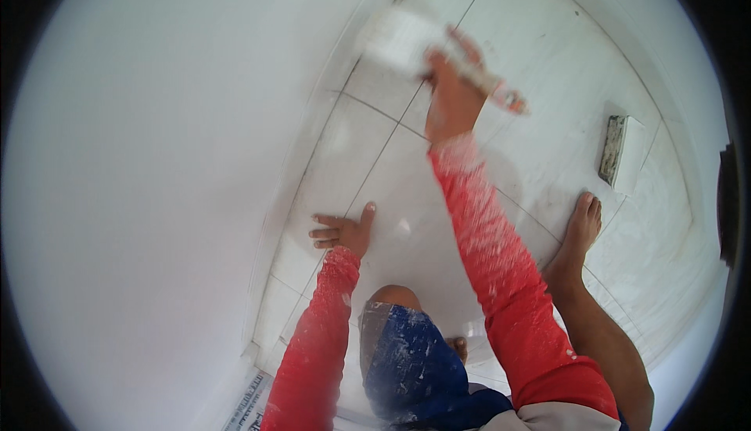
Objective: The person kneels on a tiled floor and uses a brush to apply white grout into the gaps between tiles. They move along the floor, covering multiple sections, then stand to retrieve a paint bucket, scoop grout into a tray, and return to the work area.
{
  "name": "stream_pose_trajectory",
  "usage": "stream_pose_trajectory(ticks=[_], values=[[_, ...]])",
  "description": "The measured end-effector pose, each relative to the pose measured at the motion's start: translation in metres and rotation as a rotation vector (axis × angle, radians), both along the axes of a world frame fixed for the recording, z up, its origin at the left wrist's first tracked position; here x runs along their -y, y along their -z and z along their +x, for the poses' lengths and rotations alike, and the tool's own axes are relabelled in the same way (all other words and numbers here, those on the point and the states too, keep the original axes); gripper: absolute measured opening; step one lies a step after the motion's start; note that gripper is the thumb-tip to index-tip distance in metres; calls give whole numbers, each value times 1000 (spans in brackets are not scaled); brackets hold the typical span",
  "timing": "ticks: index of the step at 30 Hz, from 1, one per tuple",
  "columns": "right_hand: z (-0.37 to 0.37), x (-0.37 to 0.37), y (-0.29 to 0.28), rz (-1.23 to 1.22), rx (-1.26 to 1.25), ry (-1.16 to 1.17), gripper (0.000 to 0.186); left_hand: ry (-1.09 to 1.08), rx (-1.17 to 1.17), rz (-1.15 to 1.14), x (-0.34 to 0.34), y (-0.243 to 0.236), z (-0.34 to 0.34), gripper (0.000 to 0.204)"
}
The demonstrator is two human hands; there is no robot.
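Note:
My right hand is closed round the handle of what looks like a wide flat brush. The brush's broad white head is smeared by motion and lies by the foot of the white wall, at the far side. Its worn handle end sticks out on the right of my hand. My left hand is empty, with thumb and fingers spread, above or on the floor tiles near the wall; I cannot tell whether it touches them. White spatter covers my red sleeves.
The white wall runs along the left. Pale tiles with dark joints form the floor. A rectangular white block with a dirty side lies at the right, beyond my bare foot. Printed paper lies at the lower left.

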State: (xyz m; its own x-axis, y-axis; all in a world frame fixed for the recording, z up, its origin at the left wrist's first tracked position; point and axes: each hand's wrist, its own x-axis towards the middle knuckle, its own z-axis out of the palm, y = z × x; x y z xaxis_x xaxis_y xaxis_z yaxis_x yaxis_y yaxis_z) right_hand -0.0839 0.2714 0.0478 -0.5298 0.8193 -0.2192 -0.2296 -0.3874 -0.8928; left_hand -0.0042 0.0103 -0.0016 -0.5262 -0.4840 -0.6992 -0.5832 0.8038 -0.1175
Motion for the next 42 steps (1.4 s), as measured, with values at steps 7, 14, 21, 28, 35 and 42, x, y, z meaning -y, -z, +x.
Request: stream_pose_trajectory(ticks=[7,14,21,28,35,42], values=[[-12,59,-4,204,-38,-62,44,-8,5,15,5,10,5,149],[81,167,-30,-590,103,-680,46,114,-147,-401,1,41,-1,150],[-6,22,7,411,-5,-309,37,6,-2,-43,-8,-6,-1,151],[-91,-145,-18,0,-188,120,47,15,-1,-3,-11,-12,-3,154],[-39,-21,-6,112,-38,-80,44,-15,-12,9,-7,-9,0,154],[44,74,3,39,-64,-625,45,-13,-28,15,-2,-6,2,153]])
